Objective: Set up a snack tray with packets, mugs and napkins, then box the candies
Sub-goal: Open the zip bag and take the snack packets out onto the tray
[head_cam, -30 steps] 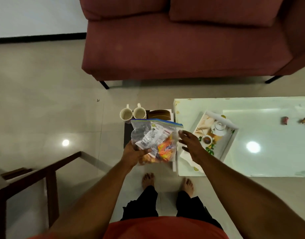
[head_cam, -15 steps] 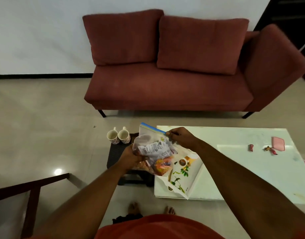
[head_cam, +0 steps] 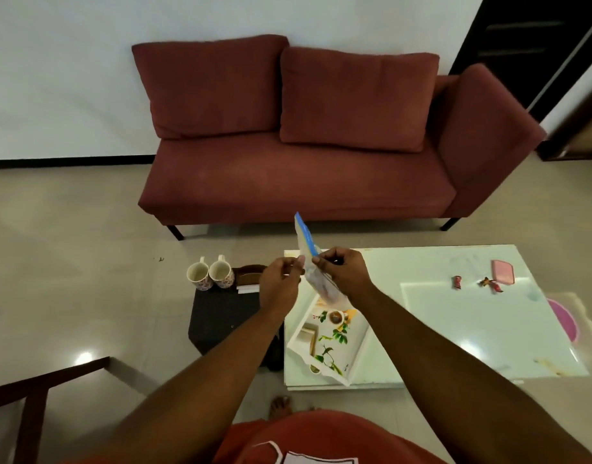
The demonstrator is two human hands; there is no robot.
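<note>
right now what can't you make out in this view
Head view only:
Zip bag contents: bag is edge-on, blurred, pinched between left hand and right hand.
Brown holder on the stool: partly behind the left hand.
Candies on the table: too small to read.
Pink round thing: blurred at the table's right edge.

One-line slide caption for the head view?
Left hand and right hand pinch a clear blue-sealed zip bag above the white floral-print tray; two patterned mugs stand on the dark stool.
</note>
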